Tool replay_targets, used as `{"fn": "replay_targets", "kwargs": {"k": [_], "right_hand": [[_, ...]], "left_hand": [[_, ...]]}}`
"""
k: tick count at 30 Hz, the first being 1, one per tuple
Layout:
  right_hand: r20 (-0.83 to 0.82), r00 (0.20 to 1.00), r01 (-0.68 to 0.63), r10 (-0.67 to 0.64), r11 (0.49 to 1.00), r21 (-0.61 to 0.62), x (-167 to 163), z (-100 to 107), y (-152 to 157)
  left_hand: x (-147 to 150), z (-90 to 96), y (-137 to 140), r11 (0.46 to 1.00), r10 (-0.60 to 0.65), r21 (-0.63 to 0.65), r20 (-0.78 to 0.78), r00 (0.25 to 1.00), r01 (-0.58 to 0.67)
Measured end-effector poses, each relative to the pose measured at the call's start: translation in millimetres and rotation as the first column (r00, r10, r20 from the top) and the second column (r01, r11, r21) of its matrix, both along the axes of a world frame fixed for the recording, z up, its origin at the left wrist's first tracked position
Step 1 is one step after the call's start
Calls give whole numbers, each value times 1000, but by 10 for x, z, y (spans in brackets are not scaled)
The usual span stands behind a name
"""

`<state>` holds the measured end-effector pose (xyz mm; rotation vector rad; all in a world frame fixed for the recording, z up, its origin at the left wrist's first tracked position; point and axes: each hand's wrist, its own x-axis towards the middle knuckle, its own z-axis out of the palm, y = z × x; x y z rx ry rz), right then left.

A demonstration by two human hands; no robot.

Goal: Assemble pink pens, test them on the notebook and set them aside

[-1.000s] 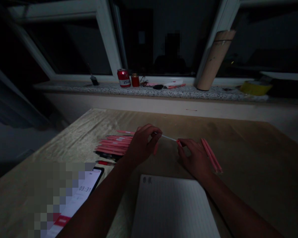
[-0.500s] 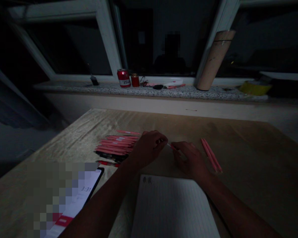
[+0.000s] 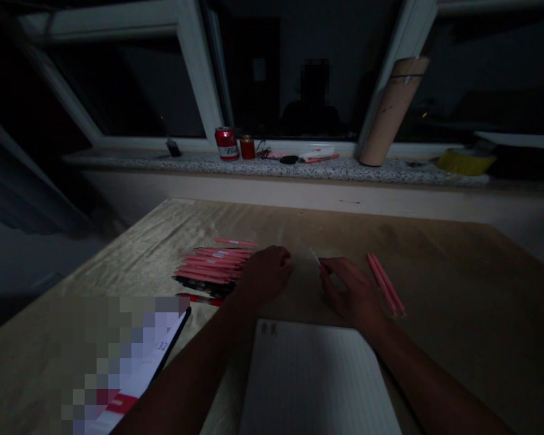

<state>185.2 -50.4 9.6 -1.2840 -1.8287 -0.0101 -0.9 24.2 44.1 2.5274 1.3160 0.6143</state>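
Between the thumb and fingertips of my right hand (image 3: 348,289) is a thin, pale pen refill (image 3: 314,256), its free end pointing up and away to the left. My left hand (image 3: 271,273) is closed with fingers curled, apart from the refill; whatever it may hold is hidden. Beside that hand, on its left, lies a pile of pink pens (image 3: 213,264), with black pens (image 3: 204,284) along its near edge. Two pink pens (image 3: 385,283) rest side by side to the right of my right hand.
A lined notebook (image 3: 317,380) lies in front of me, with a lit phone (image 3: 149,368) to its left. A red pen (image 3: 199,299) sits below the pile. On the windowsill stand a red can (image 3: 226,144), a red jar (image 3: 247,147), a tall tube (image 3: 394,112) and yellow tape (image 3: 465,162).
My hands have moved apart. The left has drawn back leftwards, letting go of the refill's far end, while the right keeps hold and has tilted it more upright.
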Motion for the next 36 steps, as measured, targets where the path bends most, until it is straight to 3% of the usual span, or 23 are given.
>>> {"fn": "replay_targets", "kwargs": {"k": [3,7,15,22,31,34,36], "right_hand": [[-26,1000,-1,1,1000,1,-4,-9,-4],[-42,999,7,-6,999,33,0,-29,8],[-60,998,31,-27,998,59,-17,-54,28],[-100,994,50,-44,997,61,-22,-24,23],[-130,990,61,-54,997,54,-39,-31,32],[-125,990,74,-67,996,54,-35,-42,41],[-123,990,74,-65,995,66,-33,-52,44]], "left_hand": [[1,-177,14,993,89,87,-151,984,-76],[30,-290,0,988,111,126,-207,972,-85],[116,-179,100,994,34,111,-334,942,4],[281,-103,208,981,28,181,-483,875,69],[388,-64,285,970,-44,182,-512,858,159],[394,53,356,980,-115,93,-472,874,179],[388,179,409,981,-187,-11,-313,931,194]]}}
